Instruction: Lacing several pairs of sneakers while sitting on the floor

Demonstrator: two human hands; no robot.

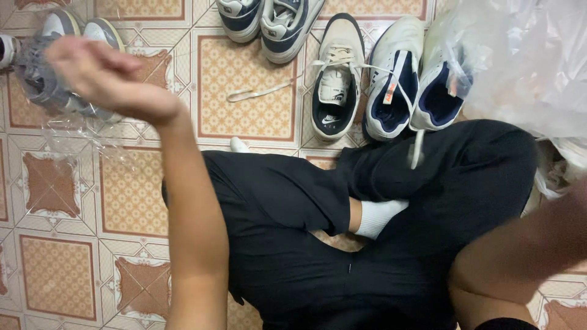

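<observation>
My left hand (101,76) reaches to the upper left, blurred by motion, with its fingers bent over a grey shoe (43,85) that lies on the tiled floor. A sheet of clear plastic (85,143) spreads under and below that shoe. Whether the hand grips the shoe or the plastic I cannot tell. My right forearm (520,256) crosses the lower right corner toward the right edge; its hand is out of sight beyond a crumpled clear plastic bag (526,55). I sit cross-legged in black trousers and white socks (376,217).
Three white and navy sneakers (336,79) (394,79) (437,91) lie in front of my legs, one with a loose lace (257,93) trailing left. Another navy and white pair (269,18) sits at the top edge. Part of a shoe (6,49) shows at the far left.
</observation>
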